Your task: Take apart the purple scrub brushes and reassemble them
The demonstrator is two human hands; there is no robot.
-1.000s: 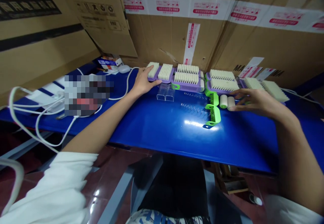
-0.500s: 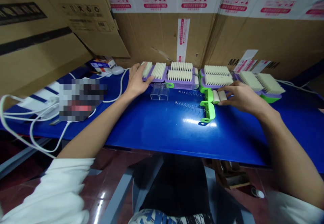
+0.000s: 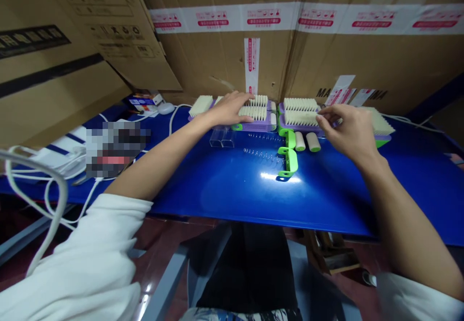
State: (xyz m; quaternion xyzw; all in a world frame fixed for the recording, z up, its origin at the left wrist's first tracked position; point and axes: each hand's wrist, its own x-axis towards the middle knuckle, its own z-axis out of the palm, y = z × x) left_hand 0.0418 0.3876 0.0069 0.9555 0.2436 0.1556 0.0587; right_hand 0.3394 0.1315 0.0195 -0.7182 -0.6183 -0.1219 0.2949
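My left hand [image 3: 232, 109] reaches over a purple-based brush pair [image 3: 258, 113] with cream bristles. Its thumb and fingers are apart, lying on or just over the bristles. My right hand [image 3: 350, 126] is at the right end of another brush pair [image 3: 300, 113], fingers bent, with a gap between thumb and forefinger and nothing visible in them. Two cream rollers [image 3: 313, 142] with green ends lie below it. Left of them are green brackets [image 3: 289, 161] and two metal springs [image 3: 263, 154]. Clear plastic pieces [image 3: 222, 138] lie under my left wrist.
Another brush [image 3: 377, 120] sits at the right, partly behind my right hand; one more [image 3: 201, 106] is at the left. White cables [image 3: 54, 205] and a blurred-out item [image 3: 116, 152] lie on the left. Cardboard [image 3: 203, 60] walls the back of the blue table [image 3: 217, 195].
My left hand has moved right, from the leftmost brushes to the middle pair. My right hand has come off the rollers and risen to the brush end. The view has shifted slightly.
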